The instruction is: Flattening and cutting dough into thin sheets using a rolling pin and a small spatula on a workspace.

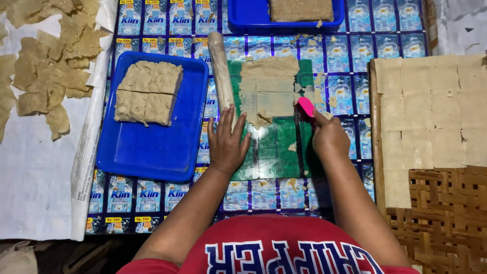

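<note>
Pink scraper [306, 107] — gripped above right fingers [324, 133].

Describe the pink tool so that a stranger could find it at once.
Start at the green mat in the middle of the table. At its right edge the right hand holds a small pink tool against the thin sheet of dough. It is the only pink thing here.
</note>
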